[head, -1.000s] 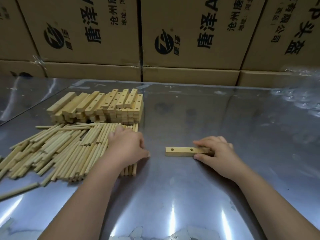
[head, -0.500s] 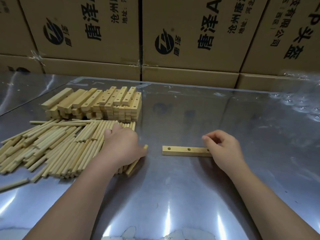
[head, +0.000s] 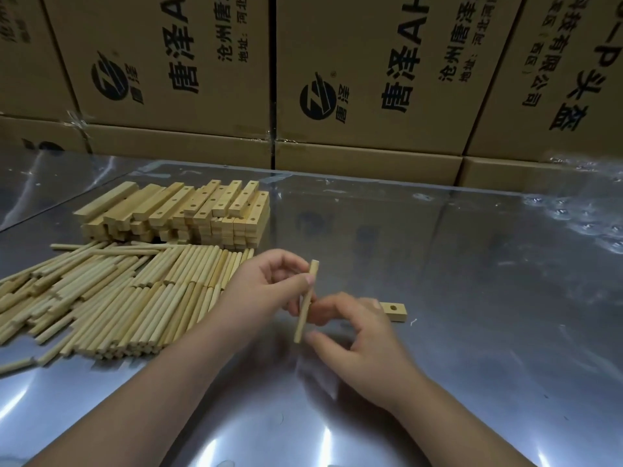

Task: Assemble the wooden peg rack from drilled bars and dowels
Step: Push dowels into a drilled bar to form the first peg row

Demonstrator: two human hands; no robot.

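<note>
Dowel: one dowel (head: 306, 301) is standing nearly upright, leaning a little, with its lower end pointing down at the table beside the right thumb.
Drilled bar: the drilled bar (head: 393, 311) is lying flat just right of the dowel, and only its right end, with one hole, is showing past the fingers.
Left hand: the left hand (head: 266, 291) is pinching the dowel near mid-length between its thumb and curled fingers.
Right hand: the right hand (head: 360, 335) is curling its fingers over the bar and gripping it, with the thumb reaching towards the dowel's foot.
Open room: bare shiny table (head: 472, 298) is spreading wide to the right and on the near side.
Edges: the loose dowel pile (head: 101, 298) is crowding the left, close to the left wrist. The bar stack (head: 188, 210) is sitting behind it, and cartons (head: 371, 62) are walling off the far edge.
</note>
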